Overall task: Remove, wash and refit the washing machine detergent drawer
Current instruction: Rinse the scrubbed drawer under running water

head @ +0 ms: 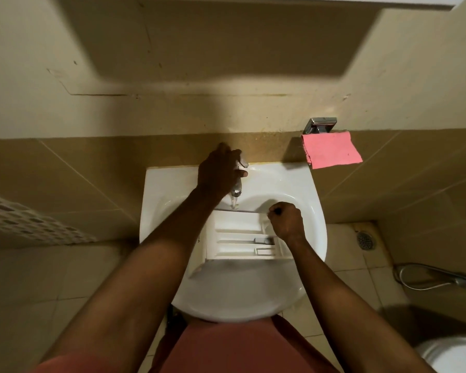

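The white detergent drawer [240,239] lies in the white washbasin [156,189], compartments facing up, its front panel toward me. A chrome tap [237,193] stands at the back of the basin, and a thin stream of water falls from its spout onto the drawer's far edge. My left hand [221,172] is wrapped over the tap's handle. My right hand [285,219] is closed on the drawer's far right corner and holds it in the basin.
A pink cloth [331,149] hangs from a chrome holder [320,125] on the wall at the right. A floor drain [365,239], a spray hose [436,278] and a toilet rim [455,356] lie to the right. A perforated white basket [33,222] is at the left.
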